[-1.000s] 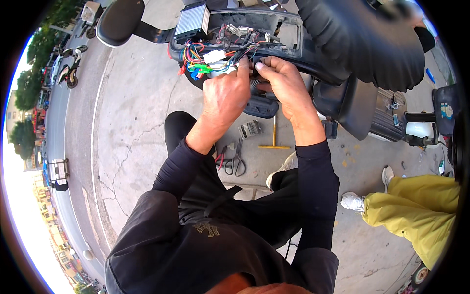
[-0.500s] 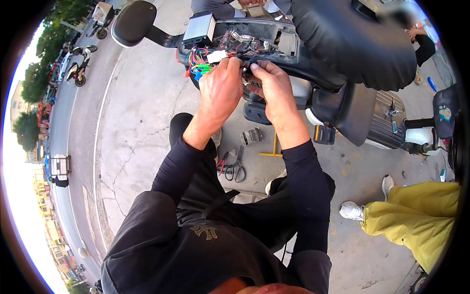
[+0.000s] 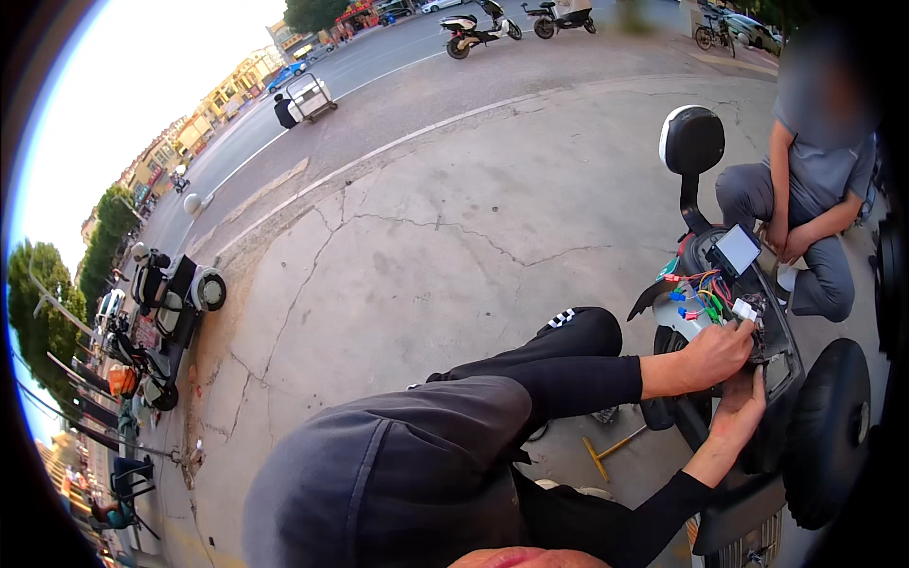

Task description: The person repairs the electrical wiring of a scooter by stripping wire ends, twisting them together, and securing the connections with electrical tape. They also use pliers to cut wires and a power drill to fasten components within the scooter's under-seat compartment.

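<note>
My left hand [image 3: 716, 356] is closed in a pinch at the open rear compartment of an electric scooter [image 3: 791, 355], just below a white plug connector [image 3: 744, 310]. What its fingers pinch is too small to make out. Close below it, my right hand [image 3: 739, 413] reaches in with fingers curled at the compartment; what they hold is hidden. Coloured wires [image 3: 708, 288] with red, blue and green connectors fan out beside the white connector. A silver finned controller box [image 3: 737, 249] rests at the compartment's far end, near the padded backrest [image 3: 693, 140].
A person [image 3: 819, 199] in grey sits low beyond the scooter. The black seat [image 3: 826, 434] is at the right. A yellow T-handle tool [image 3: 606, 454] lies on the concrete [image 3: 407, 275] below the scooter. Parked scooters [image 3: 166, 317] stand at left, and a road runs behind.
My head has turned left, so the scooter and my hands now sit at the right of view and the street shows more. Both hands remain at the wiring.
</note>
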A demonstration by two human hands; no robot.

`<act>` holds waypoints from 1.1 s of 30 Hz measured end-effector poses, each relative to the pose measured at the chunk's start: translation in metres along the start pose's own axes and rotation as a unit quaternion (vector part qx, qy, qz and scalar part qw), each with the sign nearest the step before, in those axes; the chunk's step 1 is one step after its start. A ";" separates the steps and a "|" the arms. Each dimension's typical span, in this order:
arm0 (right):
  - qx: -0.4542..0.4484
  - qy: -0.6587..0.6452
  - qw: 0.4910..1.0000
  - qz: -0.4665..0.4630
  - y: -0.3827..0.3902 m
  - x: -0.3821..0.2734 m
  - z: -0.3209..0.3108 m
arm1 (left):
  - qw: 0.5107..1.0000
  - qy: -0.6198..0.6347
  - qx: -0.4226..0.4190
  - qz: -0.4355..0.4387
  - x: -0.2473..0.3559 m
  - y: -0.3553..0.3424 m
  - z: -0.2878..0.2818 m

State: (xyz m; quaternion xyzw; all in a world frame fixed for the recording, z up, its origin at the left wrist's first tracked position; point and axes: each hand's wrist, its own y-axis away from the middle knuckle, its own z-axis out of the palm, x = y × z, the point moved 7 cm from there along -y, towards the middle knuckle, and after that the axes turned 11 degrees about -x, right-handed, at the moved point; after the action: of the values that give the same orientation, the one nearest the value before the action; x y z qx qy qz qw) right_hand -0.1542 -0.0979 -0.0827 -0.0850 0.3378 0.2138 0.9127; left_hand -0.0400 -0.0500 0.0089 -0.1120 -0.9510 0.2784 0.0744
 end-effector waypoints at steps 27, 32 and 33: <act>0.129 -0.065 0.984 -0.101 0.022 -0.008 0.058 | 0.988 -0.026 -0.053 0.141 -0.015 -0.008 -0.026; 0.093 -0.085 0.987 -0.104 0.013 -0.013 0.060 | 0.986 -0.029 -0.044 0.161 -0.016 -0.005 -0.010; 0.100 -0.090 0.985 -0.104 0.016 -0.012 0.057 | 0.984 -0.040 -0.055 0.166 -0.016 -0.002 -0.009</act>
State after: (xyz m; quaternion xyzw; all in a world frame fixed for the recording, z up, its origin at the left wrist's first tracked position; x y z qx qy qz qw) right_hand -0.1368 -0.0702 -0.0324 -0.0085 0.2630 0.0900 0.9606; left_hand -0.0234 -0.0510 0.0158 -0.2608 -0.9354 0.2382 -0.0170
